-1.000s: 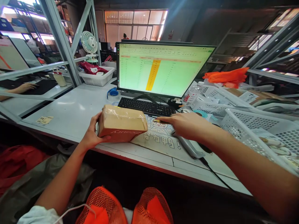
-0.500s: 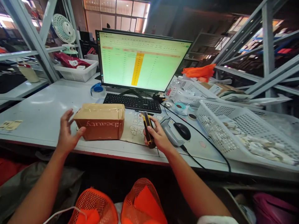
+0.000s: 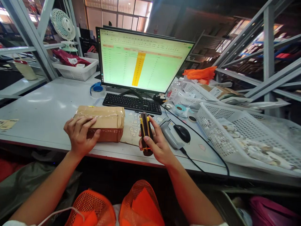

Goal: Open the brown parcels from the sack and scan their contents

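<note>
A taped brown cardboard box (image 3: 110, 117) with printed lettering sits on the desk. My left hand (image 3: 81, 135) grips its left front, fingers bent over the top edge and thumb against the front face. To the right of the box, my right hand (image 3: 157, 142) is wrapped around a black and yellow utility knife (image 3: 147, 133), held upright above the desk's front edge. Whether its blade is out I cannot tell. Beside that hand lie a grey barcode scanner (image 3: 170, 133) and a black mouse (image 3: 182, 133).
Behind the box stand a keyboard (image 3: 131, 102), a monitor (image 3: 117, 62) and a tape roll with a blue holder (image 3: 97, 89). White plastic baskets (image 3: 209, 131) crowd the right side. A black cable (image 3: 207, 138) runs across the desk. Paper labels (image 3: 8, 124) lie at the far left.
My left hand has moved right, from open beside the box onto its left front. My right hand has shifted slightly left and down with the utility knife, which is now more upright.
</note>
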Tool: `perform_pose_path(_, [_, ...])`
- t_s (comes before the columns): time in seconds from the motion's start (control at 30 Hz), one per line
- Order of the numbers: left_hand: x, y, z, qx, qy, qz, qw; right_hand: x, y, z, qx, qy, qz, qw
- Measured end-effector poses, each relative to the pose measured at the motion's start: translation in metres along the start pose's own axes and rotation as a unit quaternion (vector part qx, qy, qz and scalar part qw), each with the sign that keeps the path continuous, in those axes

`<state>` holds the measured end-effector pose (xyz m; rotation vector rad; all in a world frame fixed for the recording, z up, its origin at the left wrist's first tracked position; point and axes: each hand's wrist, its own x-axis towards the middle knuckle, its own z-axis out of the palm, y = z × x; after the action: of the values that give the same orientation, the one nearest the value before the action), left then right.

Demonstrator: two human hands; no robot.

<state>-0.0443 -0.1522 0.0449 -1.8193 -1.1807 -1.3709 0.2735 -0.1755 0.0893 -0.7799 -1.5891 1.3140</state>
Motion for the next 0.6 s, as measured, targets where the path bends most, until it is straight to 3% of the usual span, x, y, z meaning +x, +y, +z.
perform_pose_path(0.43, [0.002,-0.003,0.006,-0.003,0.027,0.008,1.0,0.002,-0.012,0.022,-0.005,0.025,-0.025,0.999])
perform_pose_path(0.6, [-0.002,-0.005,0.008,-0.015,0.032,0.002,0.999,0.02,-0.03,0.014,-0.099,0.018,-0.03,0.994])
